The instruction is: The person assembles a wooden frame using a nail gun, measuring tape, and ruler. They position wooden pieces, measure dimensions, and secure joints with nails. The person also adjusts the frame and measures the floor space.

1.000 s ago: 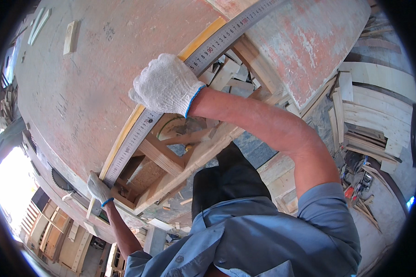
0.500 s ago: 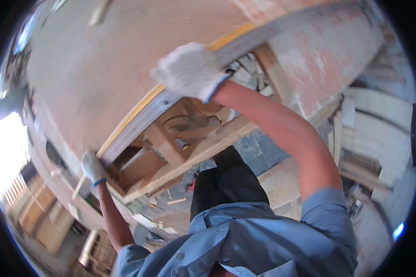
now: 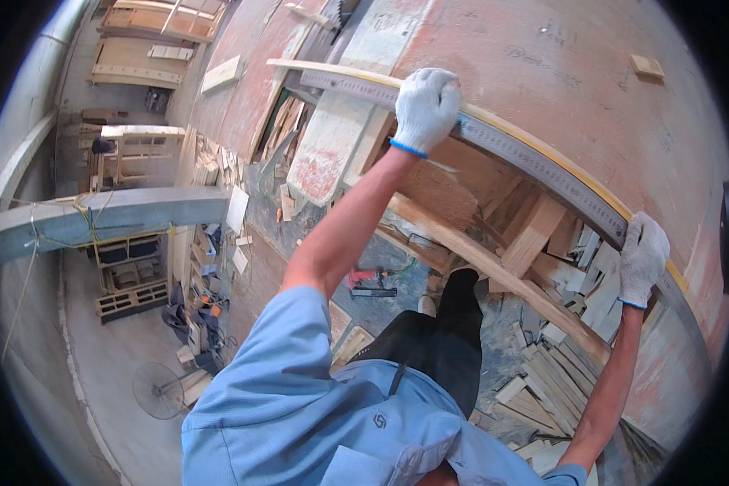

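A long, narrow wood strip (image 3: 535, 144) with a yellow edge lies along a graduated metal ruler (image 3: 520, 154), running from upper left to lower right. My left hand (image 3: 428, 109), in a white knit glove with a blue cuff, is closed over the strip toward its left part. The strip's pale left end (image 3: 287, 63) sticks out past the ruler. Near the yellow strip's right end, my gloved right hand (image 3: 644, 253) wraps over it. Fingertips of both hands are partly hidden behind the strip and ruler.
A worn reddish worktop (image 3: 567, 73) spreads beyond the strip, with a small wood block (image 3: 647, 67). Below is an open timber frame (image 3: 494, 259). Wood offcuts (image 3: 551, 389) and a red-and-black tool (image 3: 370, 282) lie on the floor. A fan (image 3: 158, 390) stands lower left.
My view has turned toward the left. My left hand has left the strip's left end and sits farther in. My right hand has shifted from mid-strip to near its right end.
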The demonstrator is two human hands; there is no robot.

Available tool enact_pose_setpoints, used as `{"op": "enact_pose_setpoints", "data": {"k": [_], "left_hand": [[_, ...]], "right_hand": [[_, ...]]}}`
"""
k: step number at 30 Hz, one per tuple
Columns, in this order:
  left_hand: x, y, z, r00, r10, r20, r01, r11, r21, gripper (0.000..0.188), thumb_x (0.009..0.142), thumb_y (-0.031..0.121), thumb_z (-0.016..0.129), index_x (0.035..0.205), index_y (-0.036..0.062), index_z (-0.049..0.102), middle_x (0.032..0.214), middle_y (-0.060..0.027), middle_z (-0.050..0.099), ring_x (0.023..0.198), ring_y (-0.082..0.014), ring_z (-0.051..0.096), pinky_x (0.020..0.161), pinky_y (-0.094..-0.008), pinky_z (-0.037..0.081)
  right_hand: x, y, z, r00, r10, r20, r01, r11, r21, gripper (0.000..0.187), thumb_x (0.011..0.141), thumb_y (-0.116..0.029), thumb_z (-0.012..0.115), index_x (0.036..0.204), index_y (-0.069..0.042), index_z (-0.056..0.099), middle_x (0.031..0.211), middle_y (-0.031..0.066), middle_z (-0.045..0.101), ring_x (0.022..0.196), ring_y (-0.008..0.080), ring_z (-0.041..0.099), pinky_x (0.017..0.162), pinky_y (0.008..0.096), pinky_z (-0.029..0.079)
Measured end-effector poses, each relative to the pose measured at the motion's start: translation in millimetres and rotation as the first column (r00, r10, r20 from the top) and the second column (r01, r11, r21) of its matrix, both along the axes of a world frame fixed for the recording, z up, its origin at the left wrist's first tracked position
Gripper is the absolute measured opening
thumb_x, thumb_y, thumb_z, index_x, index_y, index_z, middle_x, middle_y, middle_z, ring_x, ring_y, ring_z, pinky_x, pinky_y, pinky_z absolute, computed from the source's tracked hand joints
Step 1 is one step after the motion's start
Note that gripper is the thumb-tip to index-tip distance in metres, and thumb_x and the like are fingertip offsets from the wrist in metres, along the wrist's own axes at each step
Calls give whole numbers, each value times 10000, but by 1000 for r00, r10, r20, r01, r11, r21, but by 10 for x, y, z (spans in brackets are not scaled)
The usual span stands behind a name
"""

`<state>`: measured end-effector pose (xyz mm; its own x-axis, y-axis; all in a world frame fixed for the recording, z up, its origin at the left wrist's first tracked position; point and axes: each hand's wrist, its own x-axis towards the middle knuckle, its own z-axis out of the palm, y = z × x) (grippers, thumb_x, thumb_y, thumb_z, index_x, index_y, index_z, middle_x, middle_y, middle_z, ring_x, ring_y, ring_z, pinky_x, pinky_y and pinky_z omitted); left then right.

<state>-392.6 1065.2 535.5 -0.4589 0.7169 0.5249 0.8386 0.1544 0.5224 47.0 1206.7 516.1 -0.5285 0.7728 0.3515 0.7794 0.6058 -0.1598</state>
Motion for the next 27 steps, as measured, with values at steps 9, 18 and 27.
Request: {"op": "enact_pose_setpoints", "data": {"k": [9,18,27], "left_hand": [[-64,-2960,-756,535,552,639,-732,681,24,259,1011,192,556,1142,16,692,1086,-91,705,972,-186,659,882,-332,509],[-554,-2774,-1941,-383,-246,890,-698,708,-104,755,991,628,379,1493,69,457,1574,-149,428,1449,-335,386,1229,-460,274],[-735,-2653,-1986,-67,-176,982,-572,813,106,619,933,461,530,1406,61,542,1358,-163,586,1241,-336,558,1072,-484,426]], "right_hand": [[333,327,-270,998,16,66,-21,997,76,294,1051,-303,509,1041,-101,722,992,146,724,905,341,690,831,446,526],[259,352,-272,997,-43,67,36,995,90,333,1054,-347,506,1049,-106,736,966,164,731,906,370,681,815,466,521],[186,202,-234,999,-37,4,37,996,85,288,1041,-292,541,1006,-76,728,939,161,722,871,360,673,805,468,514]]}}
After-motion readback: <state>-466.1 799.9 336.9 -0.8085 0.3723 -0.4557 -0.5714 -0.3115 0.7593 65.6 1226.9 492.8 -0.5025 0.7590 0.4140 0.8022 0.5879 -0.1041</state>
